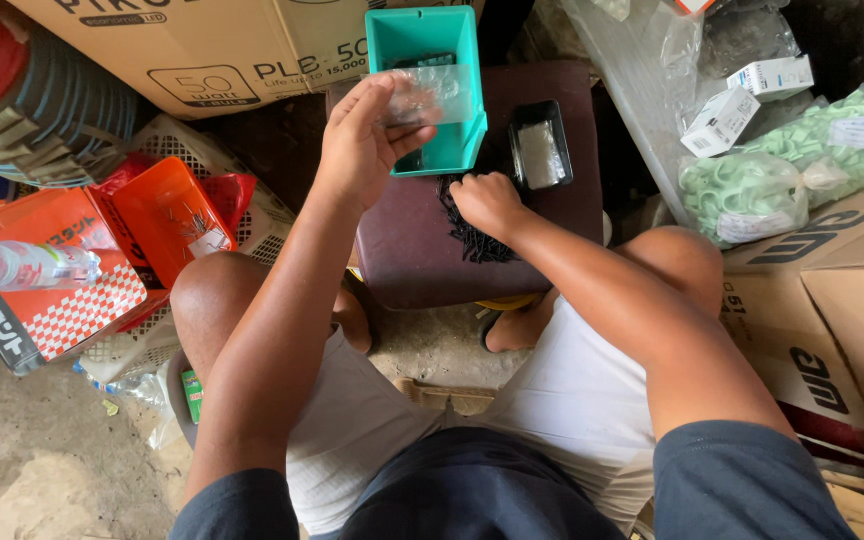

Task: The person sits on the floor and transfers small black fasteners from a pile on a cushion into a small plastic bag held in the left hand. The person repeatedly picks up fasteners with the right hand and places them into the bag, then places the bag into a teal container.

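Note:
I sit over a dark maroon stool top. My left hand is raised above it and holds a small clear plastic bag in front of a teal plastic bin. My right hand rests curled on a heap of small black screws lying on the stool, fingers pinched into the heap. A small black tray with clear bags in it stands just right of the teal bin.
Orange plastic bins and a clear bottle lie at the left on a white crate. Cardboard boxes stand behind. Bags of green plastic parts and small white boxes are at the right, above more cartons.

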